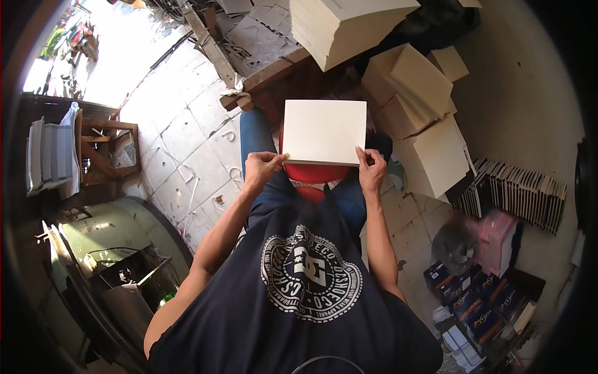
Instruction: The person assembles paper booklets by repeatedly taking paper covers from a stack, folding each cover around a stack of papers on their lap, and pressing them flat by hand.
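Observation:
A stack of cream paper (325, 131), squared into a rectangle, lies between my knees over a red seat (317, 173). At its near left corner, my left hand (265, 165) pinches the edge between thumb and fingers. My right hand (372, 167) grips the near right corner, its thumb lying on the top face. A thin darker edge shows along the side of the stack facing me. Both forearms reach forward from my body at about the same height.
Large piles of cream paper (349, 28) stand ahead, with more leaning piles (408, 93) to the right. A row of dark-covered books (523, 190) and blue boxes (467, 299) sit right. Left are a wooden frame (109, 149) and a green machine (124, 237). Paper scraps litter the tiled floor (187, 140).

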`<state>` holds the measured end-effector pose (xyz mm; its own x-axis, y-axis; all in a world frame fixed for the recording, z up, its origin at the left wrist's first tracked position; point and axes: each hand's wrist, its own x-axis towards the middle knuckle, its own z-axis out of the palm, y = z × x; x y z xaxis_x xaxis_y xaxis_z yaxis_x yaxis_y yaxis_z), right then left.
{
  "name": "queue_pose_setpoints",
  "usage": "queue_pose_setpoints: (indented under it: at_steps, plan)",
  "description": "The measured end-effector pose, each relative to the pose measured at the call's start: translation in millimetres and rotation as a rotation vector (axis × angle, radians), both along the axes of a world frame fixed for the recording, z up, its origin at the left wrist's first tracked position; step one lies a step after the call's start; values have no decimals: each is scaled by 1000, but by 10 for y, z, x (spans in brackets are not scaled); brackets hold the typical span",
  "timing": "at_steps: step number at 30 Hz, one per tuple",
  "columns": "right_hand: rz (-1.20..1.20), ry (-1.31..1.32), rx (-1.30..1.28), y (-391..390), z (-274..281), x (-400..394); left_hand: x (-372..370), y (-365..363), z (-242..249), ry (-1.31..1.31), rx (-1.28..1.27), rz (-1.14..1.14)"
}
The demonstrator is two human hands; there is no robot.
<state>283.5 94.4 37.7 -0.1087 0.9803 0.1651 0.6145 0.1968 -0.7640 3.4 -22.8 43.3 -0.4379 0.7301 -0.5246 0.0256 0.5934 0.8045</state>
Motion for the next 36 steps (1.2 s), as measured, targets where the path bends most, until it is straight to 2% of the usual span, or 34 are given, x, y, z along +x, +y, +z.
queue_pose_setpoints:
  at_steps: [1,4,20,23,26,30,32,33,36]
  plan:
    - [-26,77,-36,16,-49,8,5,-4,-15,-12,-8,10]
    - [21,32,52,37,-111,34,-24,-8,-99,-16,-23,18]
    - [27,124,75,28,-110,36,-24,-14,-112,-76,9,34]
    - [58,74,-9,20,-200,103,-8,-12,-74,-81,11,42]
    - [-54,-182,343,-131,208,-170,-10,-10,-46,-35,-9,28]
    - [467,-356,150,-574,387,-766,7,-14,-122,-83,19,61]
    - [650,-430,83,-738,203,-867,-2,-24,-161,-112,20,81]
    - [675,-459,63,-764,146,-803,6,-30,-175,-115,28,89]
    - [451,-520,26,-691,88,-291,19,-32,-104,-85,28,85]
